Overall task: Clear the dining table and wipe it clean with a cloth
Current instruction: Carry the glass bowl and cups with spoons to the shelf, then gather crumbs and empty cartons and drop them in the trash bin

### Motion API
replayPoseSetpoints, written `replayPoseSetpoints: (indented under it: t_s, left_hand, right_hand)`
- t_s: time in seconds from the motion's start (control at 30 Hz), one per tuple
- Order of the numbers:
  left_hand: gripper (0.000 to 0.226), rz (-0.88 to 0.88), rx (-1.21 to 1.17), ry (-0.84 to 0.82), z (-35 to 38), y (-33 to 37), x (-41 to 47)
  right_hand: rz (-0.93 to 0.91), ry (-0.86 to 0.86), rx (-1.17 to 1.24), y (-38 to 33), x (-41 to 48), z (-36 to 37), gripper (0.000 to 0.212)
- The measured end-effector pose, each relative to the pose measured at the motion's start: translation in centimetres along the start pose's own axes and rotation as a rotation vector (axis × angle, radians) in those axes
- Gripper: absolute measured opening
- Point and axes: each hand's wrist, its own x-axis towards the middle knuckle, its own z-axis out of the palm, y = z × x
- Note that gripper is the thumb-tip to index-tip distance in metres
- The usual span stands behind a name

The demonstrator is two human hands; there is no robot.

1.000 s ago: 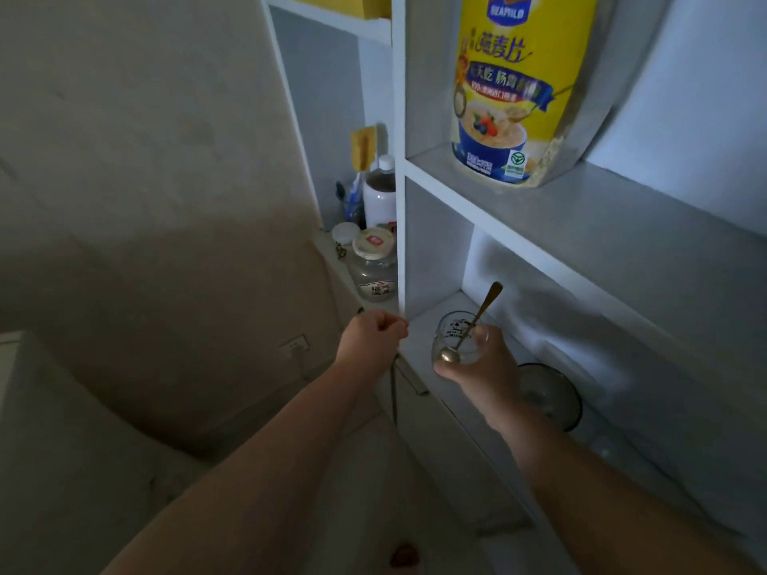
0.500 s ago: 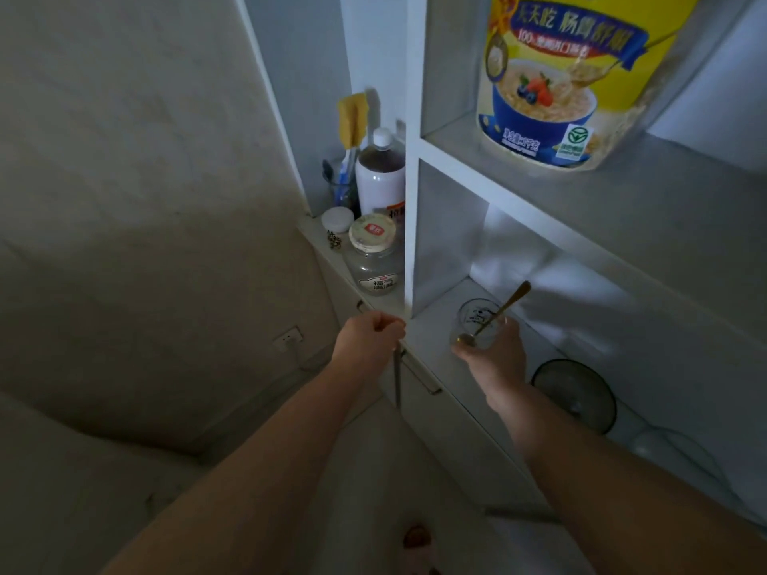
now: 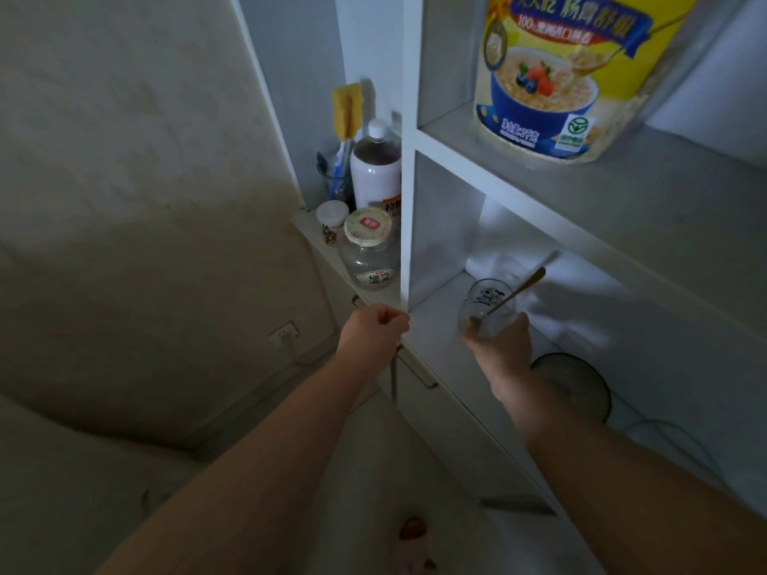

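Right grip (image 3: 500,346) is wrapped round the glass (image 3: 485,302) with a spoon (image 3: 516,289) in it, just right of the white divider (image 3: 409,226), left grip (image 3: 373,332) balled up at the divider's foot, can't tell if it's holding anything.

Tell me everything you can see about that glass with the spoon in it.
The glass is a clear, short tumbler with small dark print near its rim. It stands nearly upright and looks empty apart from a gold-coloured spoon leaning inside, its handle poking out up-right. The right hand grips its lower part from the near side. It is in the lower compartment of the white shelf, just right of the divider. Whether its base rests there is hidden.
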Motion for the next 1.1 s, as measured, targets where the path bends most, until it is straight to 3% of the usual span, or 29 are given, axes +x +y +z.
replayPoseSetpoints:
  t_s: [0.17, 0.37, 0.6, 0.77, 1.1]
  left_hand:
    - [0.011, 0.005, -0.023, 0.028, 0.5, 1.4, -2.2]
    - [0.018, 0.062, -0.028, 0.225, -0.2, 2.3, -7.5]
    - [0.009, 0.083, -0.051, 0.521, -1.5, 1.9, -17.1]
    - [0.010, 0.048, -0.087, 0.711, -1.3, -0.1, -25.3]
    - [0.015, -0.160, -0.173, 1.077, -2.2, -7.5, -43.9]
  right_hand:
    - [0.063, 0.013, 0.053, 0.2, -3.0, -0.6, 0.071]
    - [-0.152, -0.081, -0.040, -0.4, -7.0, -2.4, 0.024]
    - [-0.415, -0.295, -0.069, -1.4, -13.7, -5.0, 0.025]
    - [-0.488, -0.469, 0.018, 0.2, -19.9, -6.6, 0.023]
    - [-0.756, -0.886, 0.016, 2.3, -36.2, -8.7, 0.026]
